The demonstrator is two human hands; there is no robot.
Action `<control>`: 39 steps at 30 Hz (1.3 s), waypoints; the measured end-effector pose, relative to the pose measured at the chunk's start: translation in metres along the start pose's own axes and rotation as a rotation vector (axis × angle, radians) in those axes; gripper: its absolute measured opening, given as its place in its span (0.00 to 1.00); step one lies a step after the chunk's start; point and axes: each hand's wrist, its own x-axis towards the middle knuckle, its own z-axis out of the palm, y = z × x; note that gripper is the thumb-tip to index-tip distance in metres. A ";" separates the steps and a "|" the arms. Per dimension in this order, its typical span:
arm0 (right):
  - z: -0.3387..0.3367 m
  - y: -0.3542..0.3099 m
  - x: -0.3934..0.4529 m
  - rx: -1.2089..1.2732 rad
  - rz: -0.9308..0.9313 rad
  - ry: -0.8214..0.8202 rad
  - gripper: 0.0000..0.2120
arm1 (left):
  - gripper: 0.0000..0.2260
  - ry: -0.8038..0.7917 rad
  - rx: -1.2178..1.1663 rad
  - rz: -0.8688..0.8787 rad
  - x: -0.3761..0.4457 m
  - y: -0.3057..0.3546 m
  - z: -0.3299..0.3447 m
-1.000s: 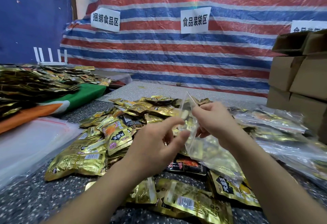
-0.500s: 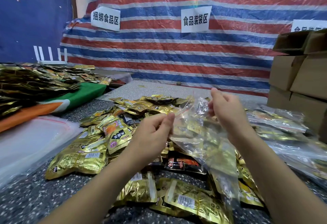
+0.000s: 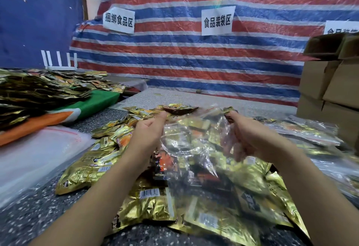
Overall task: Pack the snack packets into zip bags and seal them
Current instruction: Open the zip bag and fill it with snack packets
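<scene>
Two hands, left (image 3: pixel 148 133) and right (image 3: pixel 250 137), each grip pinching zip bag (image 3: pixel 194 144) mouth; mouth up, stretched sideways.

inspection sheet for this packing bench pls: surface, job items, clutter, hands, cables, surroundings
Surface: speckled grey table, mostly covered.
Job's things: clear zip bag held up between both hands; gold snack packets heaped under it; filled bags at right.
Clutter: empty bags at left; second packet pile on a green and orange cloth.
Grippers: left hand and right hand each grip the bag.
Cables: nothing seen.
Surroundings: striped tarp with paper signs; cardboard boxes at right.
</scene>
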 end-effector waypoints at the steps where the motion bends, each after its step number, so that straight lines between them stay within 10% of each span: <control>1: 0.000 0.002 0.002 -0.011 -0.011 0.057 0.37 | 0.26 -0.032 0.035 -0.021 0.002 -0.001 -0.001; 8: 0.016 0.018 0.013 -0.579 -0.336 0.325 0.08 | 0.24 -0.233 0.174 -0.030 0.001 -0.002 -0.002; 15: 0.035 0.034 0.022 -1.002 -0.523 0.021 0.42 | 0.20 -0.361 0.230 0.007 -0.004 0.000 -0.004; 39: 0.050 0.049 0.027 -1.015 -0.604 0.221 0.30 | 0.23 -0.446 0.207 0.052 -0.009 0.001 0.000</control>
